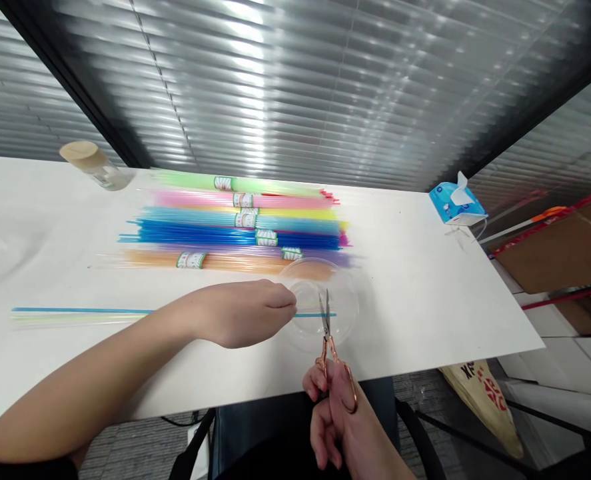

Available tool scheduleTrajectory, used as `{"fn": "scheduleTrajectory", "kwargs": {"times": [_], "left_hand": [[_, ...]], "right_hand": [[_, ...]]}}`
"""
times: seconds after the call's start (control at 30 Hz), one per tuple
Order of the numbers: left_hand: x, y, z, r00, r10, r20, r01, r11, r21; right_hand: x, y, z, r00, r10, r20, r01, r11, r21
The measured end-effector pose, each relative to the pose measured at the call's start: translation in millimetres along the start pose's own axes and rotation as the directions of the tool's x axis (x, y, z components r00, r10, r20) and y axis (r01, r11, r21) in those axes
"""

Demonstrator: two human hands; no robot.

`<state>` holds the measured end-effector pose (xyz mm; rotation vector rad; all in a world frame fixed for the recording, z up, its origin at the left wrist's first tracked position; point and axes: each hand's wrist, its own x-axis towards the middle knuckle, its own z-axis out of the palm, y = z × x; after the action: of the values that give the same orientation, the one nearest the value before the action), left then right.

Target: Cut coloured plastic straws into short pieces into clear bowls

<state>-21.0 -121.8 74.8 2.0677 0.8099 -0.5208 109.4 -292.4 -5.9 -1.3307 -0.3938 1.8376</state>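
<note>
My left hand (255, 313) is closed round a few long thin plastic straws (80, 311), blue, yellow-green and clear. Their long ends stretch out to the left over the table, and short ends stick out past my fingers on the right. In my right hand (338, 413) are rose-gold-handled scissors (326, 333), held by the finger loops. Their blades point away from me, slightly parted, with the blue straw's end crossing them. Below the blades stands a clear round plastic bowl (349, 323). Whether the blades touch the straws I cannot tell.
Bundles of coloured straws (200, 235) with paper bands lie beyond my hands on the white table (425, 287). A lidded jar (95, 165) stands back left, a blue tissue pack (458, 203) back right. Another clear bowl (0, 250) is at the far left. Cardboard (560, 243) leans at the right.
</note>
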Motion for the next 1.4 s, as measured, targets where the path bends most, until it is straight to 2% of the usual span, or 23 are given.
{"fn": "scheduleTrajectory", "kwargs": {"times": [0.5,0.77,1.07,1.4], "left_hand": [[-1.8,0.1,-4.0,1.000,-0.018,0.026,0.017,1.000,0.010],[-1.1,-1.5,-6.6,0.999,-0.030,0.013,0.030,0.999,-0.023],[2.1,-6.3,-6.0,1.000,-0.031,0.000,0.031,0.998,-0.046],[6.4,-14.5,-5.9,0.997,0.074,-0.014,-0.074,0.997,-0.011]], "right_hand": [[-2.6,-1.7,-1.6,1.000,0.002,-0.015,-0.003,0.999,-0.041],[-5.4,2.4,-4.7,0.999,-0.004,-0.033,-0.001,0.987,-0.159],[-6.0,3.0,-4.3,1.000,0.012,-0.028,-0.014,0.997,-0.072],[-5.7,3.5,-6.2,0.996,0.077,0.043,-0.081,0.991,0.106]]}}
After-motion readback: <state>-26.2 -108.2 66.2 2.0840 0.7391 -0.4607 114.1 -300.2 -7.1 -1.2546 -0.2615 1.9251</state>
